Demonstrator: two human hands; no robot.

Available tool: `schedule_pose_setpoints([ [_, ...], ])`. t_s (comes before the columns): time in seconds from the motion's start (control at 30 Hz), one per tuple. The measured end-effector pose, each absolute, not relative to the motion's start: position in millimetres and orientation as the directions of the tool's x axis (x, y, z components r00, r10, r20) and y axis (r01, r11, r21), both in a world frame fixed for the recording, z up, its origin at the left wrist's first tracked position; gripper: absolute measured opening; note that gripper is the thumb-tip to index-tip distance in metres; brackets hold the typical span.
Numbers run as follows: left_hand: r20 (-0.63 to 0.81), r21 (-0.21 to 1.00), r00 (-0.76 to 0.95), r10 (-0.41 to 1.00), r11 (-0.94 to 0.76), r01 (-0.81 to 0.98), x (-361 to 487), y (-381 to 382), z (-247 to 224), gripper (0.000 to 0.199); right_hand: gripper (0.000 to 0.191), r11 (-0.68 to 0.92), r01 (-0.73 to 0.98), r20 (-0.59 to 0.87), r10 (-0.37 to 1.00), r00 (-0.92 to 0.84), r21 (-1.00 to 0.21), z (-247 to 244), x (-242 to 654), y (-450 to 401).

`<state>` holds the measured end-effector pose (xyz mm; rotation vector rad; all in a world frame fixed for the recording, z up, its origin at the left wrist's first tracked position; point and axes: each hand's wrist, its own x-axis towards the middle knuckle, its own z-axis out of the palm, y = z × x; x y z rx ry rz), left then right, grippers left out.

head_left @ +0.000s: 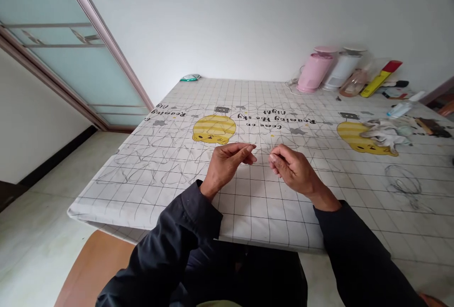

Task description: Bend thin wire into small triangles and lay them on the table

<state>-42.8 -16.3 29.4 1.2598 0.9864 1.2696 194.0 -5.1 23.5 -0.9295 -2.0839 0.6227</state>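
My left hand point(232, 158) is above the near middle of the table, thumb and index finger pinched together. Facing it across a small gap, my right hand point(289, 165) is closed, its thumb pressed against the curled fingers. Whatever the two pinches hold is too thin or too hidden to make out. Beyond and left of my hands, many thin dark bent strands point(133, 172), like wire or thread, are spread in rows on the cloth. A loose coil of similar strand point(404, 179) lies to the right.
A checked tablecloth point(248, 222) covers the table. Along the wall stand a pink cylinder point(315, 71), a white cylinder point(342, 70) and a yellow-red box point(381, 79). A crumpled cloth point(385, 132) is at right, a green packet point(190, 77) at the far left corner.
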Motion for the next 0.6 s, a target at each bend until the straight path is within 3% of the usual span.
schedule_pose_setpoints([
  [0.1, -0.022, 0.976, 0.115, 0.993, 0.046, -0.213, -43, -13, 23, 0.031, 0.025, 0.728, 0.556, 0.566, 0.674, -0.474, -0.401, 17, 187, -7],
  [0.17, -0.170, 0.928, 0.185, 0.968, 0.220, -0.302, -44, -9, 17, 0.027, 0.026, 0.766, 0.568, 0.543, 0.627, -0.558, -0.301, 12, 183, -8],
  [0.27, -0.206, 0.913, 0.184, 0.961, 0.256, -0.317, -42, -8, 11, 0.026, 0.024, 0.769, 0.533, 0.468, 0.639, -0.611, -0.354, 7, 183, -7],
  [0.4, 0.015, 0.980, 0.051, 0.999, -0.005, -0.201, -37, -11, 13, 0.032, 0.027, 0.678, 0.523, 0.465, 0.735, -0.494, -0.516, 11, 191, 0],
  [0.6, 0.054, 0.988, 0.075, 0.996, -0.042, -0.151, -40, -13, 18, 0.033, 0.025, 0.676, 0.508, 0.452, 0.736, -0.503, -0.534, 15, 196, 2],
])
